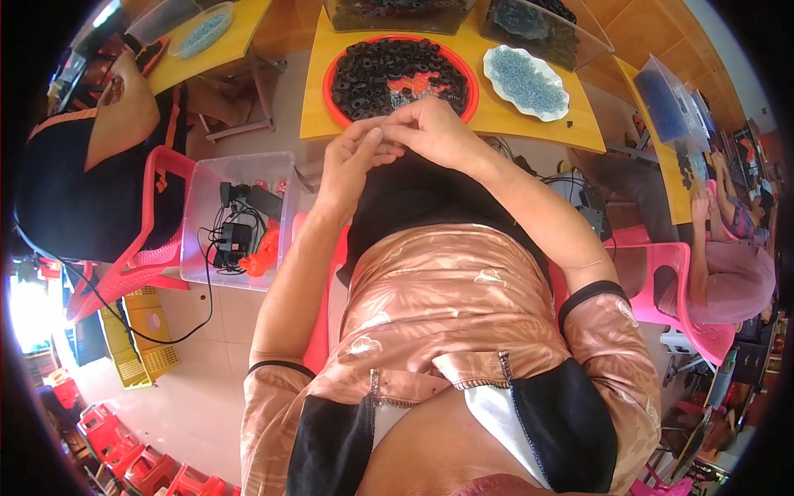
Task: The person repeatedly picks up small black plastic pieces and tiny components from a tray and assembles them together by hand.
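Observation:
My left hand (pixel 354 159) and my right hand (pixel 432 132) meet fingertip to fingertip just in front of the table edge. Both have their fingers pinched together, and whatever lies between them is too small or hidden to name. Right beyond them, a red round tray (pixel 471 89) holds many small black parts (pixel 372 73). An orange-red piece (pixel 418 83) and some small metal springs (pixel 400 97) lie on the black parts, close above my right hand. To the right of the tray, a white scalloped plate (pixel 494 59) bears a heap of small pale blue-grey pieces (pixel 525 81).
The yellow table (pixel 583 124) carries clear bins (pixel 529 33) at its back. A clear plastic box (pixel 196 186) with cables and adapters stands at the left. People sit on pink chairs (pixel 149 211) on both sides. Yellow crates (pixel 141 339) and red stools (pixel 149 467) stand lower left.

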Tool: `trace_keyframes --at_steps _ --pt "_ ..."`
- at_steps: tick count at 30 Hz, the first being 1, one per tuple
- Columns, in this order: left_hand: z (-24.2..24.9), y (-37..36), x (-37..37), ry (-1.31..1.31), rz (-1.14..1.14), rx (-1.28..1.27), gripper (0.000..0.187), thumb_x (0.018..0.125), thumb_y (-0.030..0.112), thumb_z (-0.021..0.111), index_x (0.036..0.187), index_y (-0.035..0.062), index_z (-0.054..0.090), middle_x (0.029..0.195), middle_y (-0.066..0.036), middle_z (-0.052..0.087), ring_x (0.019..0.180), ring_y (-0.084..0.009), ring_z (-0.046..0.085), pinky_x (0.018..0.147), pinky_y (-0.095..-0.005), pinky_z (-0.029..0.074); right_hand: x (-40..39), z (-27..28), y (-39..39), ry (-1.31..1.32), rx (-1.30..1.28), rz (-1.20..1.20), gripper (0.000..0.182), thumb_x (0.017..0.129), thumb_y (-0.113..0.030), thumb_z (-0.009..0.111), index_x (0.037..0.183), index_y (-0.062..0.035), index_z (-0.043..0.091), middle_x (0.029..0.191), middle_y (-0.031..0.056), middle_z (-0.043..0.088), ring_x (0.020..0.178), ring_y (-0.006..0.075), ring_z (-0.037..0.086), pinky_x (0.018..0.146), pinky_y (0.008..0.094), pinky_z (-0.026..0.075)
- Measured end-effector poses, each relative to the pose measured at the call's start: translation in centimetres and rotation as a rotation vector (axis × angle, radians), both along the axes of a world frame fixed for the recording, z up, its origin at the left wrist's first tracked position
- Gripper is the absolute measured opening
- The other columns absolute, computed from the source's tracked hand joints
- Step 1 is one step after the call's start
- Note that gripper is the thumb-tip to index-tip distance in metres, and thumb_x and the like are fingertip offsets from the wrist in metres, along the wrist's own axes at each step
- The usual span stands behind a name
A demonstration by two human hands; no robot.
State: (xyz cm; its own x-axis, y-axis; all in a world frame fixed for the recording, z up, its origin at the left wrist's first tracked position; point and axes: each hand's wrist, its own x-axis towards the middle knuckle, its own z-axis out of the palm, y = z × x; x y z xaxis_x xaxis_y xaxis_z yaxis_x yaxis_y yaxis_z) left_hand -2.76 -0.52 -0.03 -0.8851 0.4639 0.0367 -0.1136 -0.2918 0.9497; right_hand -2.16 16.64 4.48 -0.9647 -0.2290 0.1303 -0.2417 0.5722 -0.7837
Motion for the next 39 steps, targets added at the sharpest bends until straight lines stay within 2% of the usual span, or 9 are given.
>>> trace_keyframes --at_steps 3,7,10,16,22,25,31,35,39 --pt "-0.1 -0.2 0.0 -0.007 0.040 -0.009 0.027 0.097 0.014 0.051 0.118 -0.0019 0.051 0.100 -0.013 0.066 0.085 -0.0148 0.065 0.075 -0.0226 0.051 -0.9 -0.2 0.9 0.027 -0.108 0.001 0.019 0.077 -0.021 0.067 0.084 -0.0044 0.073 0.069 0.0108 0.068 0.064 0.0197 0.065 0.064 0.0303 0.050" --pt "0.2 -0.1 0.0 -0.011 0.078 -0.006 0.021 0.095 0.012 0.054 0.112 -0.0011 0.055 0.098 -0.012 0.067 0.083 -0.0135 0.065 0.074 -0.0216 0.051 -5.4 0.7 3.9 0.082 0.153 -0.247 0.017 0.076 -0.019 0.071 0.084 -0.0043 0.073 0.073 0.0066 0.069 0.068 0.0122 0.065 0.065 0.0271 0.050" --pt "0.7 -0.2 0.2 0.003 0.058 -0.025 0.021 0.095 0.011 0.055 0.112 -0.0007 0.054 0.099 -0.013 0.067 0.084 -0.0135 0.065 0.075 -0.0213 0.051 -8.5 -0.9 5.1 0.091 0.246 -0.320 0.012 0.071 -0.021 0.073 0.076 -0.0109 0.075 0.071 0.0085 0.069 0.071 0.0226 0.067 0.069 0.0359 0.051" --pt "0.5 -0.2 0.0 -0.004 0.068 0.069 0.020 0.094 0.006 0.053 0.113 -0.0004 0.054 0.106 -0.015 0.064 0.091 -0.0152 0.065 0.079 -0.0222 0.051 -9.7 -2.4 4.3 0.108 0.494 -0.387 0.010 0.069 -0.020 0.074 0.076 -0.0139 0.075 0.073 0.0116 0.069 0.077 0.0268 0.067 0.072 0.0407 0.052" --pt "0.5 -0.3 0.1 -0.006 0.045 0.089 0.022 0.093 0.003 0.054 0.114 -0.0010 0.054 0.108 -0.015 0.063 0.094 -0.0163 0.064 0.081 -0.0225 0.051 -9.4 -1.8 4.9 0.174 0.554 -0.236 0.018 0.074 -0.024 0.070 0.081 -0.0073 0.074 0.072 0.0088 0.070 0.068 0.0218 0.067 0.067 0.0344 0.052" --pt "0.6 -0.3 0.1 0.013 0.046 0.077 0.023 0.092 0.004 0.055 0.115 -0.0008 0.054 0.108 -0.014 0.064 0.094 -0.0160 0.064 0.081 -0.0222 0.051 -7.7 -0.5 4.8 0.230 0.342 -0.280 0.014 0.072 -0.019 0.070 0.076 -0.0060 0.073 0.072 0.0108 0.069 0.067 0.0241 0.067 0.066 0.0351 0.053" --pt "0.8 -0.4 0.1 0.001 0.059 0.063 0.021 0.092 0.006 0.057 0.112 -0.0005 0.056 0.105 -0.012 0.065 0.090 -0.0147 0.065 0.079 -0.0218 0.051 -0.6 3.0 2.3 -0.024 -0.174 -0.138 0.017 0.075 -0.014 0.071 0.082 0.0009 0.070 0.068 0.0047 0.066 0.060 0.0097 0.061 0.059 0.0233 0.049" --pt "0.8 -0.4 0.2 0.013 0.056 0.035 0.020 0.091 0.007 0.059 0.110 -0.0002 0.057 0.101 -0.010 0.066 0.087 -0.0141 0.065 0.076 -0.0218 0.051 0.8 1.4 1.7 -0.053 -0.297 -0.012 0.015 0.077 -0.011 0.072 0.084 0.0019 0.070 0.071 0.0053 0.067 0.063 0.0087 0.061 0.059 0.0231 0.049" --pt "0.8 -0.5 0.2 0.035 0.043 0.014 0.020 0.091 0.007 0.059 0.110 -0.0002 0.058 0.098 -0.009 0.066 0.085 -0.0137 0.065 0.076 -0.0217 0.051 1.4 2.3 0.8 -0.083 -0.253 0.011 0.010 0.082 -0.006 0.070 0.087 0.0019 0.067 0.077 0.0026 0.066 0.064 0.0052 0.059 0.055 0.0188 0.046"
